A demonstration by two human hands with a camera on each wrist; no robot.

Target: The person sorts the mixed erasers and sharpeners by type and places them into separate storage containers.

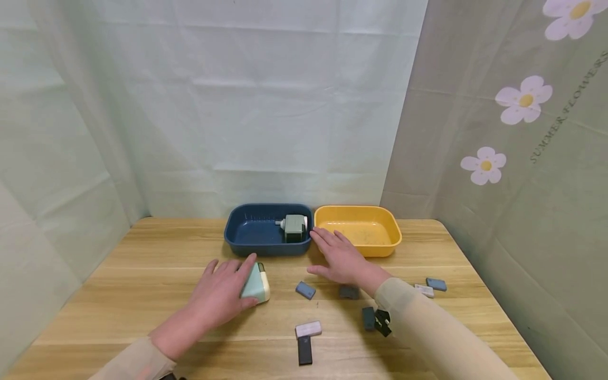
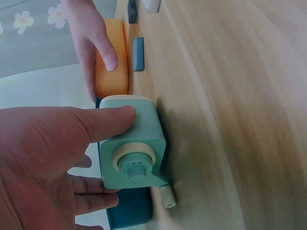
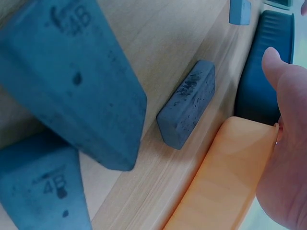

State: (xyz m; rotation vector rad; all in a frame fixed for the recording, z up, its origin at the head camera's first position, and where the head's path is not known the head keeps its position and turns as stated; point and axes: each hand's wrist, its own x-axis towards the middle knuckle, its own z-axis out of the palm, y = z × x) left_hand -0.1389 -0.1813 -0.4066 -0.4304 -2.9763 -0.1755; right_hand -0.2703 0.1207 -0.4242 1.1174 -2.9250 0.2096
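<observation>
A mint-green crank pencil sharpener with a cream edge is gripped by my left hand, just in front of the blue tray. Its thumb lies along one face of the sharpener in the left wrist view, where the round knob and crank handle show. My right hand reaches to where the blue and yellow trays meet, fingers stretched over the yellow tray's near left corner and thumb spread. Nothing shows in its grasp. Inside the blue tray, at its right end, sits a grey-green sharpener.
Several erasers lie scattered on the wooden table: a blue one between the hands, a white one touching a black one in front, dark ones under the right forearm, and a blue one beside a white one at right. Curtains surround the table.
</observation>
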